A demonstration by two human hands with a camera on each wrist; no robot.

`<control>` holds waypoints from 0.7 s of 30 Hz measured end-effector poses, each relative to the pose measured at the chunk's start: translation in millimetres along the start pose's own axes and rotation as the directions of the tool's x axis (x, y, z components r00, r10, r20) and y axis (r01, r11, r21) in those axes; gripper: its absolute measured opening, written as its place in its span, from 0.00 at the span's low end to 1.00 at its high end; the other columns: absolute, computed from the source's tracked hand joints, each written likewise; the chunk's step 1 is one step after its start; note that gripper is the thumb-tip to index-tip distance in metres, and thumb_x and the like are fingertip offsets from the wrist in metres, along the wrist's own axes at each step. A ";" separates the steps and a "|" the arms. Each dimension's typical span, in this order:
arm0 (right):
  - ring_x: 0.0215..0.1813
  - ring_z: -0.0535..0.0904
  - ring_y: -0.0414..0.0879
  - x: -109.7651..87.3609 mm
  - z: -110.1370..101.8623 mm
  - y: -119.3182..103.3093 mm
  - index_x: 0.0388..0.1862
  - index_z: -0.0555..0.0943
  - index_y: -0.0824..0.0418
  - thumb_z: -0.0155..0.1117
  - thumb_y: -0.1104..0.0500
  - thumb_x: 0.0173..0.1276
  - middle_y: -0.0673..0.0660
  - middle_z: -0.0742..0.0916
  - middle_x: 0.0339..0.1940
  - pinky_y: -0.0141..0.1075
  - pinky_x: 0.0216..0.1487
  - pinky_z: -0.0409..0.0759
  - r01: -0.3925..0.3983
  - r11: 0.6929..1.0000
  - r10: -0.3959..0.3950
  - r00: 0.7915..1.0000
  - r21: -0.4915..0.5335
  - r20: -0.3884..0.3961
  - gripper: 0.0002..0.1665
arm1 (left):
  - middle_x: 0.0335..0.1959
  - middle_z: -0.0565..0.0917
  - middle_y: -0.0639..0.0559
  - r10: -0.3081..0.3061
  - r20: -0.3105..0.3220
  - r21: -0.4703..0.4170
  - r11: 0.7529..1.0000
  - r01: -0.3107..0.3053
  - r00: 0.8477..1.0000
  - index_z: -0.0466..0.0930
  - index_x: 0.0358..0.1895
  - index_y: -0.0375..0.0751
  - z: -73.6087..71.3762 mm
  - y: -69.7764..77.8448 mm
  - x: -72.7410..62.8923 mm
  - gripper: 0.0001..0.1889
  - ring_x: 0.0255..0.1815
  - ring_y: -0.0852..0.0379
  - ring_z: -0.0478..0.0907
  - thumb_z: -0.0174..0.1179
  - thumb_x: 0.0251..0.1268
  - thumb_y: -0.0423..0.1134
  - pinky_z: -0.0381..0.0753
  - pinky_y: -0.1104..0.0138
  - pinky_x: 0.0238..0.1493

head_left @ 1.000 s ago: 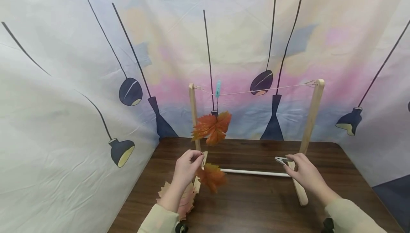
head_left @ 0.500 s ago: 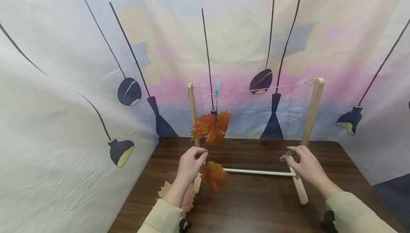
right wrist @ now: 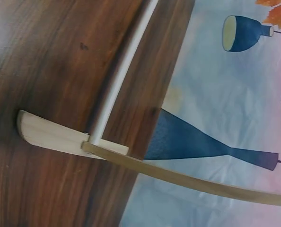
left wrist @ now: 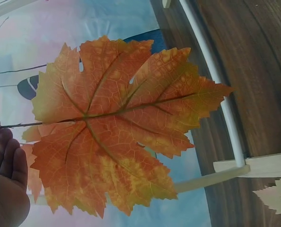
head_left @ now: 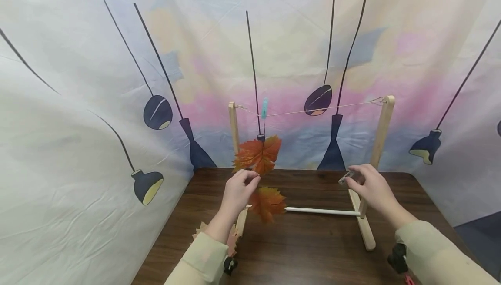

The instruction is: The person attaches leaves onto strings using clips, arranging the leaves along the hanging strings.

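My left hand point(head_left: 239, 192) pinches the thin stem of an orange artificial maple leaf point(left wrist: 112, 123), which hangs down below the fingertips. In the head view that leaf overlaps the stand's left side. My right hand point(head_left: 372, 186) pinches a grey clothespin point(head_left: 346, 177) near the right post. Behind my left hand, another orange leaf point(head_left: 258, 153) hangs from a string point(head_left: 313, 112), held by a teal clothespin point(head_left: 265, 108). The string runs between the tops of two wooden posts. A paler leaf point(left wrist: 277, 198) lies on the table by the left foot, partly hidden by my forearm in the head view.
The wooden stand has a left post point(head_left: 234, 128), a right post point(head_left: 381, 132) and a white crossbar point(head_left: 321, 211) low between its feet. It stands on a dark wooden table point(head_left: 305, 254). A cloth printed with lamps point(head_left: 289, 72) hangs behind. Something red point(head_left: 409, 279) shows beneath the right sleeve.
My left hand has risen and moved right, carrying the leaf up toward the hanging one. My right hand has lifted slightly and turned the grey clothespin.
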State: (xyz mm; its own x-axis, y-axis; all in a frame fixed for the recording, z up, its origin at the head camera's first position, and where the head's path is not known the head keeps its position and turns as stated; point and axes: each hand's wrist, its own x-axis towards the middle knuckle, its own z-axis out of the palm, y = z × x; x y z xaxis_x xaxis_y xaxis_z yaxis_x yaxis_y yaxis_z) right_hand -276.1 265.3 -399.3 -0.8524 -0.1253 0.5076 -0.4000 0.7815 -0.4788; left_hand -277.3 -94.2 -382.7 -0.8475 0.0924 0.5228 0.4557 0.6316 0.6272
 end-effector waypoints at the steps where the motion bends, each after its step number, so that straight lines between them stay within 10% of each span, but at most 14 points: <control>1: 0.31 0.71 0.43 1.4 -0.8 -0.6 0.53 0.77 0.69 0.63 0.59 0.64 0.63 0.78 0.46 0.34 0.27 0.71 0.002 1.000 -0.002 1.000 0.004 0.002 0.21 | 0.33 0.80 0.58 0.007 0.004 -0.004 1.000 -0.007 1.000 0.83 0.37 0.44 0.4 1.3 1.7 0.05 0.33 0.61 0.76 0.62 0.62 0.40 0.77 0.68 0.34; 21: 0.35 0.74 0.48 35.0 -14.8 -24.8 0.58 0.75 0.67 0.57 0.55 0.69 0.63 0.76 0.51 0.42 0.32 0.72 -0.007 0.999 0.008 0.999 0.045 -0.032 0.23 | 0.32 0.82 0.54 0.117 -0.019 0.072 0.991 -0.116 0.993 0.84 0.34 0.42 8.0 14.6 21.9 0.04 0.35 0.57 0.77 0.64 0.59 0.38 0.77 0.64 0.36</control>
State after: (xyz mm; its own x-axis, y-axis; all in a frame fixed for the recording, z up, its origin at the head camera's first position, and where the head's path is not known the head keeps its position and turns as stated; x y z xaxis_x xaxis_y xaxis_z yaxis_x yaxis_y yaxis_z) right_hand -291.0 250.6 -359.1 -0.8446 -0.0991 0.5261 -0.4089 0.7538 -0.5144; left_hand -291.4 -76.8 -366.8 -0.7828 0.1511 0.6036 0.5299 0.6703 0.5195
